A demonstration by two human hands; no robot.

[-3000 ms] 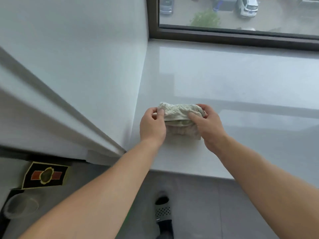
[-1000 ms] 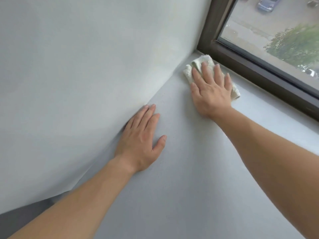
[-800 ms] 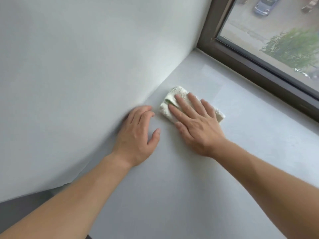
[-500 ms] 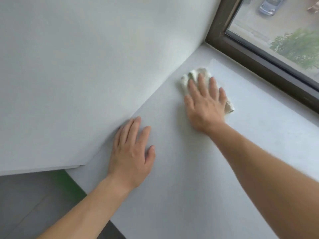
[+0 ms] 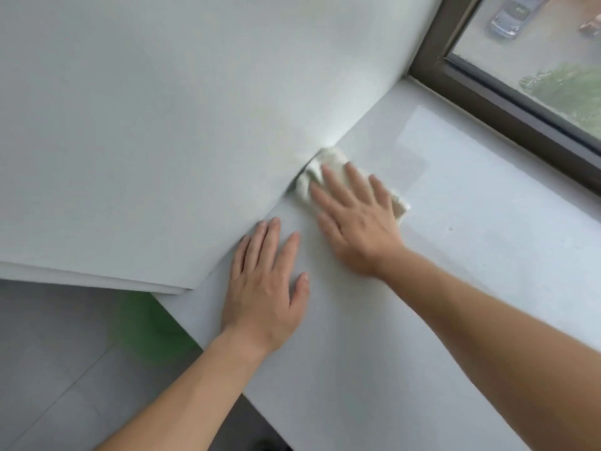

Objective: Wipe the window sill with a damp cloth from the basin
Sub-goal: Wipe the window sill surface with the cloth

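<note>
A pale folded cloth (image 5: 320,170) lies on the white window sill (image 5: 471,242), pushed against the side wall. My right hand (image 5: 354,219) presses flat on the cloth with fingers spread, covering most of it; only its far edge and a right corner show. My left hand (image 5: 266,281) rests flat and empty on the sill near its front left corner, fingertips touching the wall. The basin is not in view.
The white side wall (image 5: 179,125) meets the sill on the left. A dark window frame (image 5: 507,102) runs along the sill's far edge. Below the sill's front edge is grey floor with a blurred green object (image 5: 153,323).
My right hand has slid the cloth back from near the window frame toward me along the wall. My left hand stays planted on the sill.
</note>
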